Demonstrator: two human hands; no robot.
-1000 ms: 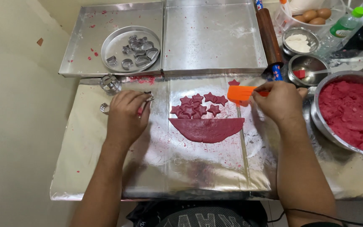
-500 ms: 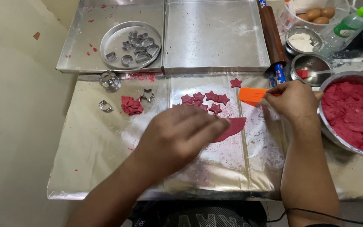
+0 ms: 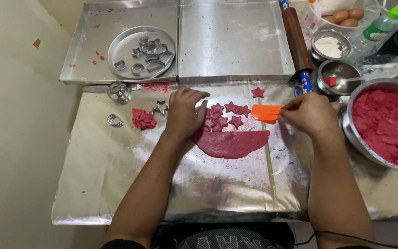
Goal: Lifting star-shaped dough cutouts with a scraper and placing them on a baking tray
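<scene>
We are in the middle of cutting stars out of the rolled red dough (image 3: 230,143) lying on the foil-covered board (image 3: 116,184). Our left hand (image 3: 184,113) presses down, fingers bent, at the dough's upper left edge beside the cut stars (image 3: 229,113); it probably covers a cutter, though we cannot see one under the palm. Our right hand (image 3: 310,113) pinches the handle of an orange spatula (image 3: 266,113), its blade just beside the stars. A spare star cutter (image 3: 161,107) and a lump of scraps (image 3: 143,119) lie to the left. Lifting a star cleanly would, we judge, call for sliding the blade flat beneath it.
</scene>
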